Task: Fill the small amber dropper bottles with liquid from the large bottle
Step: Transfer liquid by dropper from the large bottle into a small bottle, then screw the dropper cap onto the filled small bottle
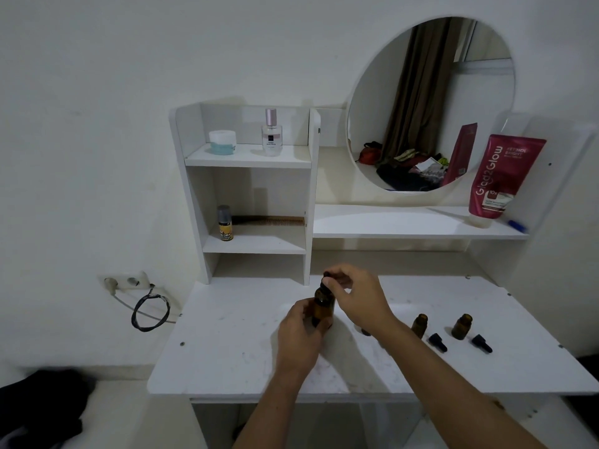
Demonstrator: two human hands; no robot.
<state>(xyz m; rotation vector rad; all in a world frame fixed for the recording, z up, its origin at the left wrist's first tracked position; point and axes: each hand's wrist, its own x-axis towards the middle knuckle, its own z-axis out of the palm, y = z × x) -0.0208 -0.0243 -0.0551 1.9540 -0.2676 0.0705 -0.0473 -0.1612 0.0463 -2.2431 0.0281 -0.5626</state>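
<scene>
The large amber bottle (323, 306) stands upright near the middle of the white tabletop (227, 351). My left hand (299, 335) grips its body from the left. My right hand (355, 294) pinches the black cap (325, 281) on its neck. To the right stand two small amber bottles (419, 325) (462, 325), both uncapped. A black dropper cap (437, 341) lies in front of the nearer one and another black dropper cap (482, 343) in front of the farther one. A third small bottle (365, 332) is mostly hidden behind my right wrist.
A white shelf unit (311, 196) rises at the back with a perfume bottle (271, 132), a jar (222, 141), a small spray bottle (225, 222) and a comb (269, 220). A red tube (500, 176) leans by the round mirror (431, 102). A wall socket with cable (129, 283) is left.
</scene>
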